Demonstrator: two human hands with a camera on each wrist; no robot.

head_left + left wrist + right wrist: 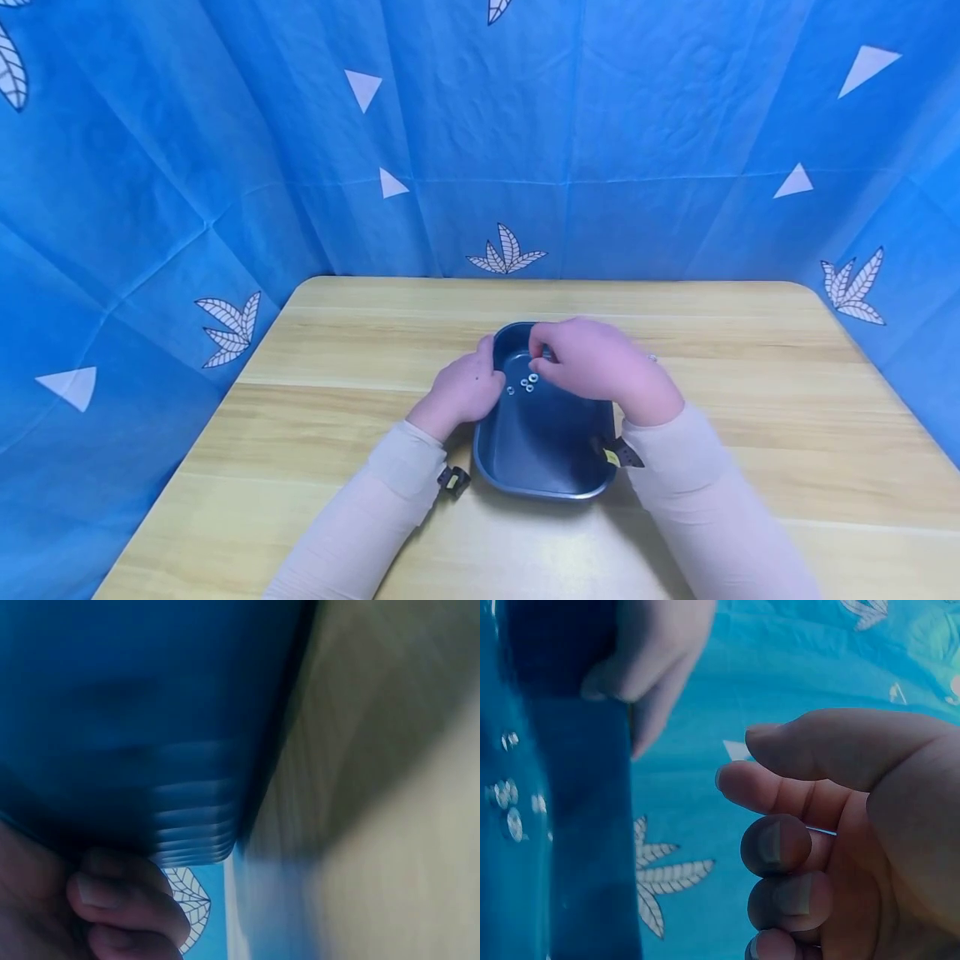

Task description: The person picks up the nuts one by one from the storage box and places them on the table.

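A dark blue tray (543, 442) with raised walls lies on the table between the hands. Several small shiny metal nuts (529, 383) rest on its floor towards the far end; the right wrist view also shows these nuts (506, 793). My left hand (467, 383) grips the tray's left wall, thumb at the rim and fingers curled on the outside (127, 907). Over the tray's far right part is my right hand (588, 358). Its fingers (776, 844) are loosely bent, with a small gap between thumb and index finger and nothing visible in it.
One small shiny piece (652, 357) lies on the wooden table (750, 400) right of the tray, partly behind the right hand. A blue patterned cloth (480, 125) hangs behind and at both sides. Dark wrist devices (453, 481) are strapped at both cuffs.
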